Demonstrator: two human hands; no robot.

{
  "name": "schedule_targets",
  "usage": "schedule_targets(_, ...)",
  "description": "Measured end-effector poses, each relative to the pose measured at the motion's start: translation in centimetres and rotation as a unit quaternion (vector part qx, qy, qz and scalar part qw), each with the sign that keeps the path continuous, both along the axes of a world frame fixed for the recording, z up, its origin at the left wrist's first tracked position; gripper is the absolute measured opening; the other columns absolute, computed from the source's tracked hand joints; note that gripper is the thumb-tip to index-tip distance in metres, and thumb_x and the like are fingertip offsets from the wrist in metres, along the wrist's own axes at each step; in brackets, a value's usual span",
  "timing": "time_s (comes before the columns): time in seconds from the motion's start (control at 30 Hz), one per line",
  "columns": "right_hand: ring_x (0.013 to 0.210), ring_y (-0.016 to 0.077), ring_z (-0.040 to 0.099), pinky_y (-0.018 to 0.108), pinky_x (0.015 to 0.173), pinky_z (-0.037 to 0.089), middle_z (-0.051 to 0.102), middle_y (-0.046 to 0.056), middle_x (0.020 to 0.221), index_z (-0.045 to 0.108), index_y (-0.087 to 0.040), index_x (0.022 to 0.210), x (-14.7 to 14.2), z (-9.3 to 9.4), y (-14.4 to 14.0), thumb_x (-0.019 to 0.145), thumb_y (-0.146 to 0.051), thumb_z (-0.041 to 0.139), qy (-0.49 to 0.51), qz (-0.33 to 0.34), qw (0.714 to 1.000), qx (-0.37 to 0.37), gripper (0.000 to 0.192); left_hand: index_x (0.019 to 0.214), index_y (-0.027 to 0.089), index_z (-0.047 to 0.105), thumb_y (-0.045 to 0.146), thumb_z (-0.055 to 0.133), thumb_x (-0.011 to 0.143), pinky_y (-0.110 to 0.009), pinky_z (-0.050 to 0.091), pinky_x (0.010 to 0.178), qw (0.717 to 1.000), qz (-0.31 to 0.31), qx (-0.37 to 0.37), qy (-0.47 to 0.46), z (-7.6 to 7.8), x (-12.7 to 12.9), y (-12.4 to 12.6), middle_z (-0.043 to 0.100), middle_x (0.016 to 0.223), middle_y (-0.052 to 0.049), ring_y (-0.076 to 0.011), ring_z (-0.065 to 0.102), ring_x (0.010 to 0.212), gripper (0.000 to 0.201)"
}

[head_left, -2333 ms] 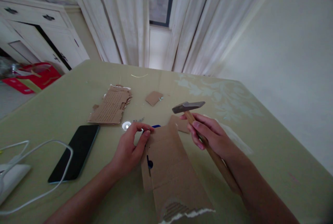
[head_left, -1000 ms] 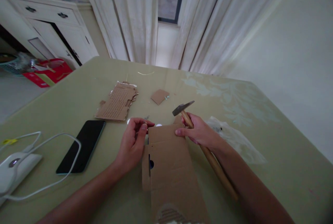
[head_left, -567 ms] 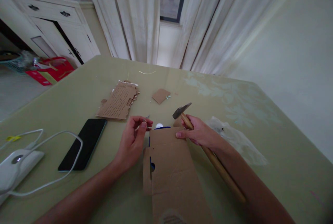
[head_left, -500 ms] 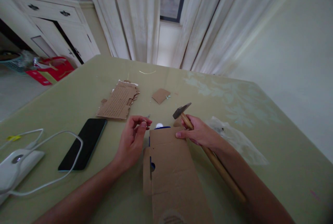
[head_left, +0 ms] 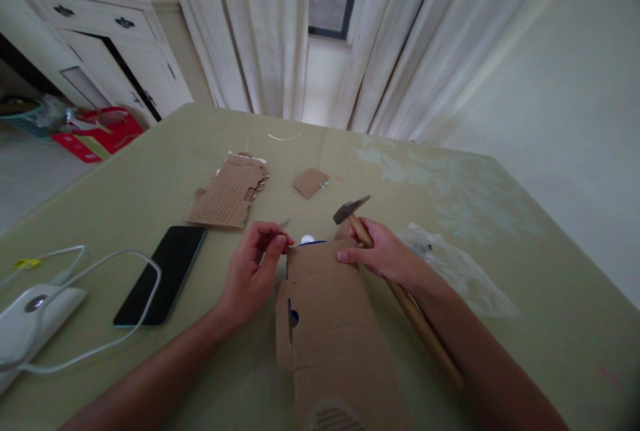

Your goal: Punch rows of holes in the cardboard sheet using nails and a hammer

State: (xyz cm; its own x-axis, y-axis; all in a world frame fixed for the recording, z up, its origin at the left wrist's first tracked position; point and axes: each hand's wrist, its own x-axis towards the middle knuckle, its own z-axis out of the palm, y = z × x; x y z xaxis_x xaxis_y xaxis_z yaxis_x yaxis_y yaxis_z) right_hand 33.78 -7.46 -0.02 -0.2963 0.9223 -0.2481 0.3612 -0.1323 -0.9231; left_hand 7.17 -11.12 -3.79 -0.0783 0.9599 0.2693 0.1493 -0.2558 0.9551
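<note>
Olive-green table (head_left: 125,191) carries a flat brown cardboard sheet (head_left: 335,344), beside whose far edge the left hand (head_left: 253,274) pinches a small nail (head_left: 284,224), undriven, while the right hand (head_left: 387,257) grips a wooden-handled hammer (head_left: 400,291).

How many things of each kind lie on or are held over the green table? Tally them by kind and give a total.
Cardboard pieces: 3, the large piece, the perforated piece, the small scrap
Hammer: 1, in the right hand
Nail: 1, pinched by the left hand
Phone: 1
White cable: 1
Total: 7
</note>
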Motion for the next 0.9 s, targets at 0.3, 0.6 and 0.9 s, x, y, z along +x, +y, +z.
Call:
schedule_targets(0.3, 0.08, 0.0202, 0.058, 0.03, 0.068, 0.045, 0.061, 0.0, 0.088, 0.06, -0.021, 0.098, -0.1, -0.4, 0.2, 0.071, -0.051, 0.094, -0.007, 0.001, 1.0, -0.011, 0.053, 0.103, 0.022, 0.064, 0.03, 0.063, 0.106, -0.029, 0.057, 0.079, 1.0, -0.006, 0.019, 0.002, -0.1, -0.1, 0.0, 0.075, 0.092, -0.002, -0.0168, 0.072, 0.084, 0.009)
schedule_targets(0.6, 0.076, 0.0181, 0.053, 0.03, 0.066, 0.041, 0.056, -0.003, 0.086, 0.057, -0.021, 0.1, -0.1, -0.5, 0.1, 0.073, -0.054, 0.094, -0.01, 0.012, 1.0, -0.016, 0.056, 0.101, 0.023, 0.069, 0.025, 0.067, 0.105, -0.027, 0.053, 0.076, 0.993, -0.019, 0.069, 0.096, -0.1, -0.6, 0.2, 0.078, 0.089, 0.0, -0.0151, 0.068, 0.082, 0.005)
schedule_targets(0.9, 0.081, 0.0193, 0.056, 0.031, 0.07, 0.044, 0.059, -0.001, 0.09, 0.059, -0.02, 0.101, -0.2, -0.3, 0.1, 0.073, -0.056, 0.093, -0.017, 0.014, 1.0, -0.019, 0.057, 0.102, 0.023, 0.073, 0.021, 0.07, 0.102, -0.023, 0.052, 0.073, 0.982, -0.018, 0.119, 0.147, 0.7, -1.4, 0.2, 0.079, 0.091, 0.002, -0.013, 0.067, 0.08, 0.004)
